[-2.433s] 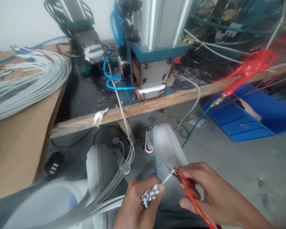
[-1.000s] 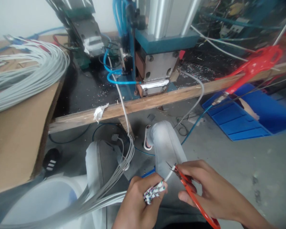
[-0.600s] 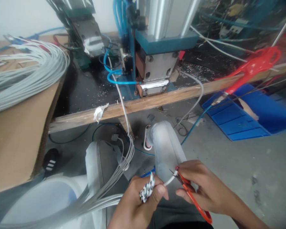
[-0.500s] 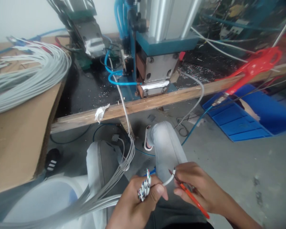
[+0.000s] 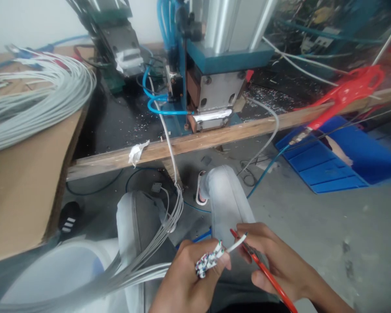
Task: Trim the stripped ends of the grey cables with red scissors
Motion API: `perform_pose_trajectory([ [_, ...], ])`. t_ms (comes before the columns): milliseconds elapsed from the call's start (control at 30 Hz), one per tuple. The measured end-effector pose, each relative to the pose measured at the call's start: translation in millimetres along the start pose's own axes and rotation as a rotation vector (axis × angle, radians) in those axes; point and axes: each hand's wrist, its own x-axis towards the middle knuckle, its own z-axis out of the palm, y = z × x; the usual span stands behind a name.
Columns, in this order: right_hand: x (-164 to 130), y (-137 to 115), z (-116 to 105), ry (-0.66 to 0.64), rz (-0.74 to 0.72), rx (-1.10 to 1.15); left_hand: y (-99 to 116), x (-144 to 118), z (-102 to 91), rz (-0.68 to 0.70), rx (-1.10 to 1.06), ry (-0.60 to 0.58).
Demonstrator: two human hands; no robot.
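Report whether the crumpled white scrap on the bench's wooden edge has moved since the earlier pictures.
No. The crumpled white scrap still hangs over the same stretch of wooden edge, neither nearer to nor farther from the metal press.

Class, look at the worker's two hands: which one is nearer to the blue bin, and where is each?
Right. The right hand, holding red-handled cutters, is left of the blue bin and closer to the camera; the left hand, gripping white cables, is farther left.

Bench edge (image 5: 195, 139): open floor (image 5: 371, 234) lay below its right half, past the obstructing blue bin (image 5: 322, 174). Cable bundle (image 5: 174, 213) hung across its left half; press (image 5: 217, 91) stood behind.
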Motion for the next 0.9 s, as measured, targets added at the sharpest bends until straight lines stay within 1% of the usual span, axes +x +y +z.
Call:
perform_pose_trajectory([
  [100,-3,3,0,0.034,0.020,-0.071,-3,3,1.9,0.060,0.036,0.011],
  [267,-10,2,-4,0.116,0.031,-0.233,-8,7,10.7,0.236,0.091,0.062],
  [333,-12,1,-7,0.131,0.032,-0.313,-12,8,16.8,0.279,0.136,0.118],
  [400,-14,0,-10,0.121,0.030,-0.350,-17,8,23.5,0.311,0.185,0.205],
  [467,-16,0,-12,0.118,0.026,-0.356,-20,8,29.2,0.352,0.193,0.292],
  [533,-17,2,-14,0.130,0.009,-0.382,-21,8,31.9,0.398,0.166,0.333],
  [600,-19,3,-16,0.151,-0.036,-0.445,-19,8,30.4,0.387,0.100,0.297],
  [700,-19,2,-18,0.186,-0.120,-0.534,-12,9,22.1,0.311,-0.016,0.164],
  [767,-18,0,-18,0.183,-0.134,-0.546,-8,10,16.6,0.294,-0.062,0.101],
  [833,-17,-1,-18,0.155,-0.122,-0.538,-6,10,13.8,0.275,-0.074,0.084],
  [900,-17,-2,-17,0.133,-0.108,-0.543,-6,10,13.9,0.234,-0.054,0.098],
])
